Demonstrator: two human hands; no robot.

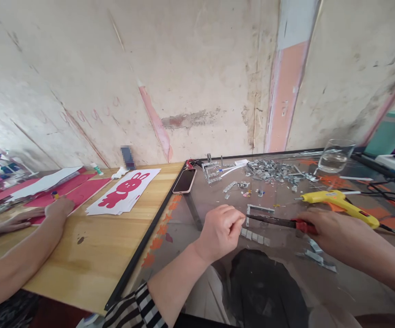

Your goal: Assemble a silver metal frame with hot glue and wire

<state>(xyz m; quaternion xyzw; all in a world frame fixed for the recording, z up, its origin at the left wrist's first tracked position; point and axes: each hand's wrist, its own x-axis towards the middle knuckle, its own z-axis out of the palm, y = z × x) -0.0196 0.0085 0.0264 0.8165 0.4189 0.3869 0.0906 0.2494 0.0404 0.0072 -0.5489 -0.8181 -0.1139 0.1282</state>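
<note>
Over the dark glass table, my left hand is closed in a pinch, its fingertips right at the tip of a tool; whatever small thing they hold is hidden. My right hand is wrapped around the red handle of that long, dark, narrow tool, which points left; its exact kind is unclear. Just behind the tool lies a thin grey angled frame piece. A strip of small silvery squares rests below the tool. More silvery pieces lie beneath my right hand.
A yellow glue gun with its cord lies at right, before a glass of water. Grey scraps are heaped at the back near a phone. At left, another person's hands work on red paper beside a rabbit print.
</note>
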